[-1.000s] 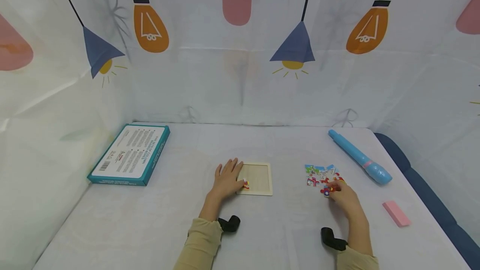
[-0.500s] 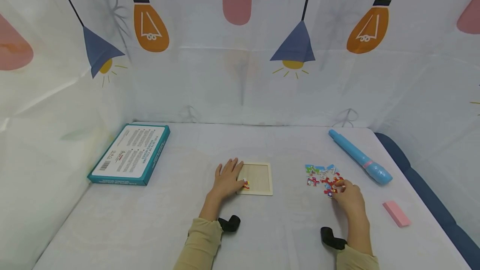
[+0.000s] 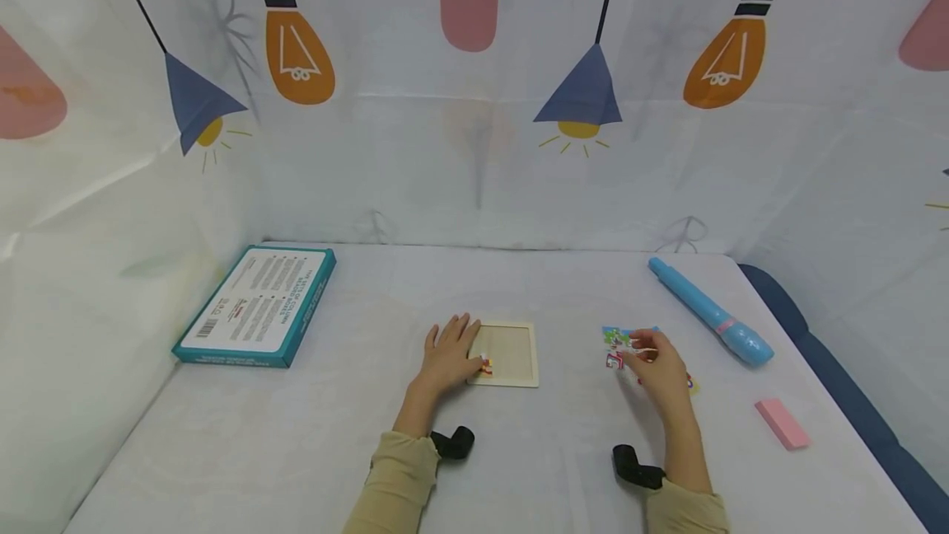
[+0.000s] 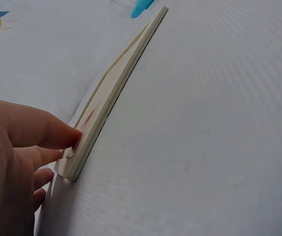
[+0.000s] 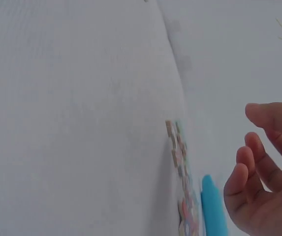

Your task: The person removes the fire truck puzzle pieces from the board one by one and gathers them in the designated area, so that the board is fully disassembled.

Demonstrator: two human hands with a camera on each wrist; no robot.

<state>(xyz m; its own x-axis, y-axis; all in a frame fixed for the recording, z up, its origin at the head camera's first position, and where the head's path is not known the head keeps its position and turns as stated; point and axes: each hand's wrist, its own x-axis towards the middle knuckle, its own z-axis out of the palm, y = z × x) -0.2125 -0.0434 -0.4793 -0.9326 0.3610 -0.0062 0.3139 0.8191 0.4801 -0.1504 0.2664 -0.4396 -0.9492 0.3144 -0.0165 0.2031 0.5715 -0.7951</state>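
My left hand (image 3: 447, 359) rests at the left side of a shallow wooden puzzle tray (image 3: 535, 357), fingers stretched along its edge. Its thumb (image 4: 64, 132) presses on a small colourful jigsaw piece (image 3: 486, 365) in the tray's near left corner; part of that piece is hidden. To the right, my right hand (image 3: 663, 373) hovers over a cluster of jigsaw pieces (image 3: 614, 337), hiding many of them. In the right wrist view the fingers (image 5: 256, 147) are loosely bent and apart, with nothing between them, and the pieces (image 5: 182, 167) lie beyond on the white tabletop.
A blue tube-shaped object (image 3: 708, 309) with a pink band lies behind the pieces, on the right. Nearer the right edge is a pink block (image 3: 783, 423). A teal and white box (image 3: 255, 303) lies at the back left. A dark blue seat (image 3: 838, 377) borders the table.
My right hand first shifted a red and blue piece rightward, then let go and moved left and away from me over the cluster. My left hand and the tray stayed still.
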